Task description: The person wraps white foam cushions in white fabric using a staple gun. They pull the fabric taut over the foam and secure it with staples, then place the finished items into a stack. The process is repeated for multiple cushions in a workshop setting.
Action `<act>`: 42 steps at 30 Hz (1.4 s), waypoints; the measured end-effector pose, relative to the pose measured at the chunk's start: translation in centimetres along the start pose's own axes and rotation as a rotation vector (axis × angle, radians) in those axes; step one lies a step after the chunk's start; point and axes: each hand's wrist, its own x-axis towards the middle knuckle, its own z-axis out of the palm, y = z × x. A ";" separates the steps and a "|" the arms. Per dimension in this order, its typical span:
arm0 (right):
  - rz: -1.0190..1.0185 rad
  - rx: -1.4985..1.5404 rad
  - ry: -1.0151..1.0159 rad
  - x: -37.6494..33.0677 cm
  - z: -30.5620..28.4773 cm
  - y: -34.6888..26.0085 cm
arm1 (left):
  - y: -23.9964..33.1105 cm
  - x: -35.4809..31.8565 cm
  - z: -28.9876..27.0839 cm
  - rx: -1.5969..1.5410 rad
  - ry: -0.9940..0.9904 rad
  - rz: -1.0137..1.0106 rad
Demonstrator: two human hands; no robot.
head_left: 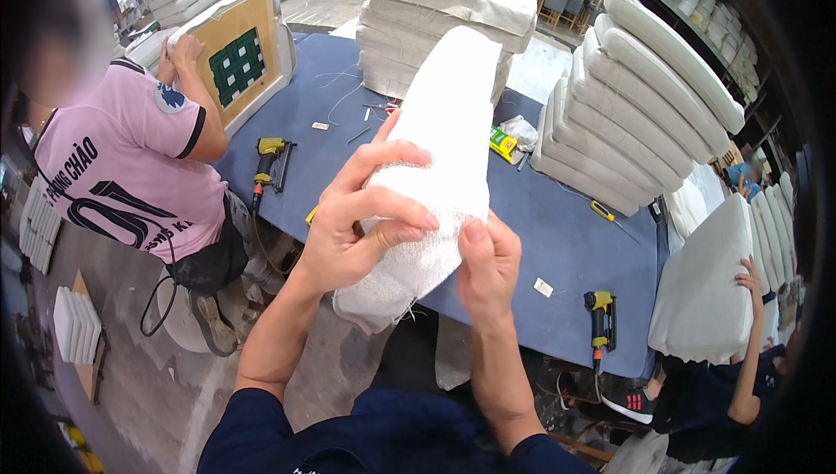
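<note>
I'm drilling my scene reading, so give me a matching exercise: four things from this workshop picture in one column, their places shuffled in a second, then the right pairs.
1. white cushion
2. left staple gun
3. right staple gun
4. wooden frame

A. near the table's front right edge
B. under the hands of the person in pink
C. between the left hand and right hand
D. on the table beside the person in pink

Pairs: 1-C, 2-D, 3-A, 4-B

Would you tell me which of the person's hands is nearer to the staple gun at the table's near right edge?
Right. The right hand grips the white cushion up-left of the staple gun; the left hand lies farther left.
</note>
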 end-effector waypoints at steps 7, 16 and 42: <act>0.141 0.296 0.099 1.4 1.4 -1.0 | 1.7 0.7 0.5 0.260 -0.045 -0.063; -0.161 -0.014 0.062 1.0 1.8 2.5 | 0.2 -1.0 -0.7 0.158 0.022 0.003; 0.867 -1.984 -0.100 -14.2 -30.2 14.9 | 2.0 -3.2 6.8 0.784 0.712 -0.220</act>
